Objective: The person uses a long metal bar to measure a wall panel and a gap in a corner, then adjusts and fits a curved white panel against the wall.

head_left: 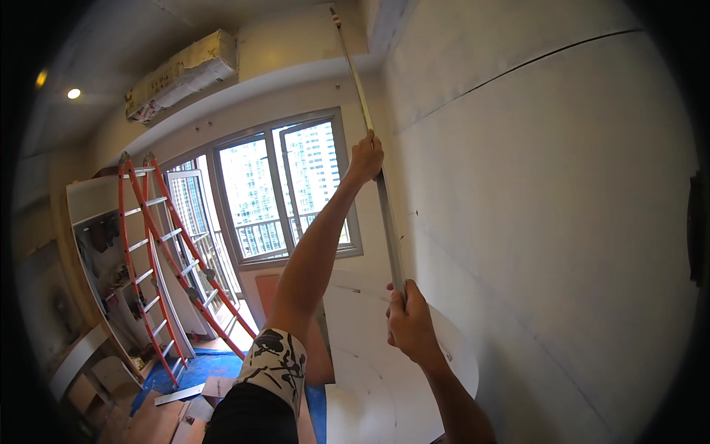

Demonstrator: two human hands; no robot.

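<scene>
Between the window [281, 189] and the white wall [547, 192], a long, slender pole [389, 235] rises steeply, tilted a little left at its top. The person's left hand [367, 157] is clamped round it about midway, fingers closed; the right hand [409, 320] has its fingers curled tight round the lower part. Whether the small head [336, 19] at the far end touches the upper wall cannot be told. With so much length above the upper hand, the tip could well sway; a loosened grip or a sudden twist might let it scrape the wall or knock the window frame. The wall is pale and faintly smudged, with a dark seam [547, 56] running across it high up. Below the hands lies a white sheet [362, 403] with a curved edge. Farther left, an orange ladder [151, 244] stands by a blue floor cover [203, 364], near an open cabinet [85, 203]; above hangs a wrapped, boxy unit [185, 74], and a round ceiling light [74, 94] glows.
</scene>
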